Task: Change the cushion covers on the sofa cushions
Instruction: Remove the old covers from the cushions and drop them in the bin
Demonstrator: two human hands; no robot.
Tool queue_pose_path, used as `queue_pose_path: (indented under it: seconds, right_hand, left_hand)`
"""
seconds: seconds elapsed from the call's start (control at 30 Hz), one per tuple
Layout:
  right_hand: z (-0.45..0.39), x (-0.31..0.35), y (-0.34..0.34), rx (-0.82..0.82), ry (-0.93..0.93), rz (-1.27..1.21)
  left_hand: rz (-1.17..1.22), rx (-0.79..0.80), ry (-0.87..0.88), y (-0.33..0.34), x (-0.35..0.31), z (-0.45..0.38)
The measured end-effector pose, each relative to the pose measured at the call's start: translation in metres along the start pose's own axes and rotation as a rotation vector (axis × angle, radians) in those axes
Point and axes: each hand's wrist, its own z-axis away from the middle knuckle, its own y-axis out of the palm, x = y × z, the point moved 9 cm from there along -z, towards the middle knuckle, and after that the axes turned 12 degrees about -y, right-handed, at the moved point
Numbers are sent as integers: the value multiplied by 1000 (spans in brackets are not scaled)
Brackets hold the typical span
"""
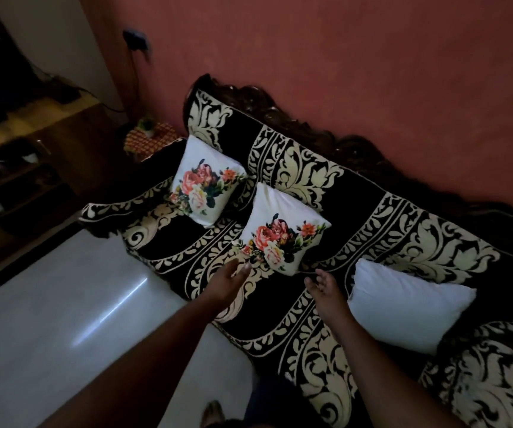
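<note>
A dim room seen from above, looking down a person's two bare forearms toward a sofa (357, 230) draped in black fabric with large cream leaf scrolls, set against a terracotta wall (372, 72). Three cushions lie on the seat. The far cushion (207, 183) and the middle cushion (283, 230) wear white covers printed with pink and orange roses; each leans against the backrest. The plain white cushion (403, 307), with no print on it, lies to the right, apart from the others.

The left hand (227, 282) reaches forward with fingers straight and loosely spread, holding nothing; its fingertips are just beside the lower left corner of the middle cushion, and whether they touch it cannot be told. The right hand (326, 288) is also spread and empty, palm turned inward, just below the cushion's lower right corner, between it and the plain cushion.

The step in hand looks like taking up the middle cushion from both sides. To do it well, grip both lower corners together so the cushion lifts level, then find the opening edge of the cover before pulling, so the fabric slides off rather than strains.

A pale glossy floor (63, 304) lies left of the sofa, with a dark wooden cabinet (17, 168) beyond it
</note>
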Motion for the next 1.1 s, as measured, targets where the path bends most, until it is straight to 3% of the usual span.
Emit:
queue_pose_path:
  seconds: [0.43, 0.53, 0.67, 0.83, 1.1]
  right_hand:
    - [-253, -41, 7, -8, 25, 434]
    - [-311, -42, 4, 2, -27, 632]
    - [-368, -58, 1, 61, 6, 879]
    - [-384, -93, 11, 234, 187, 1021]
    - [-313, -40, 95, 407, -122, 991]
  left_hand:
    - [-114, 31, -140, 3, -91, -214]
    - [-260, 36, -123, 8, -106, -262]
    - [-222, 52, -190, 14, -104, -305]
    - [-315, 96, -182, 28, -94, -328]
    - [-557, 146, -300, 22, -60, -319]
